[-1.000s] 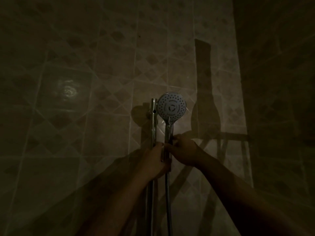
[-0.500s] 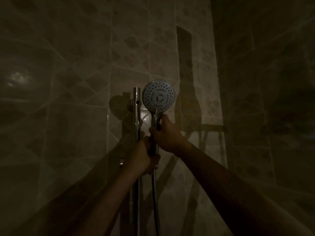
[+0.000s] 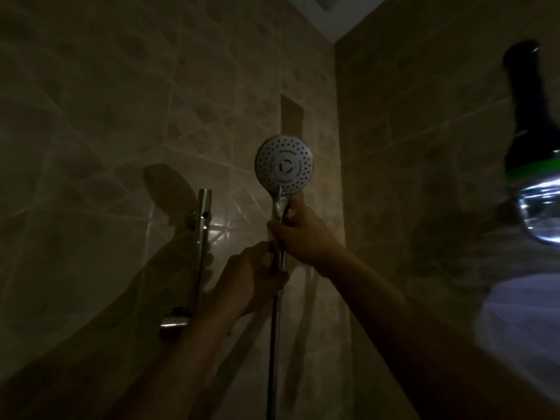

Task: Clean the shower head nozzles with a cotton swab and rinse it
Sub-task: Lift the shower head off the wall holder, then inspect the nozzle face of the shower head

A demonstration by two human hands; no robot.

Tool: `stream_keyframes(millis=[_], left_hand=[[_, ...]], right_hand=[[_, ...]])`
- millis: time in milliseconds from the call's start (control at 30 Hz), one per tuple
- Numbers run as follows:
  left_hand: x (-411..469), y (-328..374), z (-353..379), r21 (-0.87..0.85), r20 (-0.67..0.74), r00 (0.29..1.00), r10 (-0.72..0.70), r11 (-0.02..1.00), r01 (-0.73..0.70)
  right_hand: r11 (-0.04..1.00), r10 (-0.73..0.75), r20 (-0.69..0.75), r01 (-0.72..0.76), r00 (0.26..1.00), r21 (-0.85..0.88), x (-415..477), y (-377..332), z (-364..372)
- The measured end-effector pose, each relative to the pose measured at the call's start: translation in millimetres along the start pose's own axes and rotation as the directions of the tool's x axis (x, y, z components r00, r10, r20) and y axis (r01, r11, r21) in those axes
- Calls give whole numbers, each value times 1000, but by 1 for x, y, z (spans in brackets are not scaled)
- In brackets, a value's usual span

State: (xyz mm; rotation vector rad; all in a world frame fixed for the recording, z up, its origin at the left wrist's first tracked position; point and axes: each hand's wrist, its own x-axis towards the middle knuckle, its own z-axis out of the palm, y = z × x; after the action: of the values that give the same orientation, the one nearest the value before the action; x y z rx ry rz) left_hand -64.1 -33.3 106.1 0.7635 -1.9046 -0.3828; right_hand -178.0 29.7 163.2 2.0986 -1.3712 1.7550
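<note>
Head view, the only one you have: your right hand [image 3: 298, 234] is clenched round the handle just under the shower head [image 3: 284, 164], and your left hand [image 3: 253, 278] grips the same handle lower down, where the hose [image 3: 274, 344] begins. You hold it upright, well clear of the slide rail [image 3: 201, 237] and its empty bracket [image 3: 175, 321] — likely so the face turns toward you for swabbing. Its round, pale face shows rings of dark nozzle dots around a central mark; in this dim light, any scale is too small to tell. No cotton swab is visible — fetching one seems next.
</note>
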Motion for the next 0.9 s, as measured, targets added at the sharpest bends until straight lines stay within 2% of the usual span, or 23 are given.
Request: stream_keyframes(millis=[133, 300, 400, 467, 533, 633, 667, 700, 767, 833, 900], left_hand=[[-26, 37, 35, -205, 161, 987, 8, 978, 26], [-75, 66, 94, -358, 370, 928, 48, 929, 95], [-115, 87, 141, -525, 481, 869, 114, 831, 182], [-142, 100, 180, -641, 551, 829, 99, 686, 344], [-162, 107, 222, -661, 662, 737, 134, 568, 491], [-187, 118, 283, -569, 822, 473, 317, 468, 676], [-201, 124, 299, -532, 846, 427, 320, 452, 715], [-216, 129, 315, -516, 856, 418, 305, 436, 738], [-249, 142, 333, -520, 854, 452, 257, 433, 736], [-280, 150, 353, -522, 848, 490, 202, 479, 705], [-305, 151, 373, -489, 861, 488, 143, 493, 719]], right_hand=[[996, 83, 63, -81, 995, -31, -33, 9, -55], [991, 131, -7, -131, 991, -25, -95, 29, -115], [991, 136, -36, -136, 990, 3, -139, 42, -153], [985, 155, -41, -152, 987, 77, -172, 52, -180], [978, 176, -57, -168, 983, 121, -207, 59, -205], [961, 256, -79, -246, 963, 124, -254, 70, -235], [954, 290, -82, -281, 953, 109, -271, 75, -244], [945, 322, -94, -314, 942, 88, -288, 81, -253], [917, 398, -151, -391, 905, 75, -318, 98, -265], [873, 488, -230, -474, 842, 119, -351, 119, -275], [834, 552, -288, -528, 783, 163, -383, 136, -283]])
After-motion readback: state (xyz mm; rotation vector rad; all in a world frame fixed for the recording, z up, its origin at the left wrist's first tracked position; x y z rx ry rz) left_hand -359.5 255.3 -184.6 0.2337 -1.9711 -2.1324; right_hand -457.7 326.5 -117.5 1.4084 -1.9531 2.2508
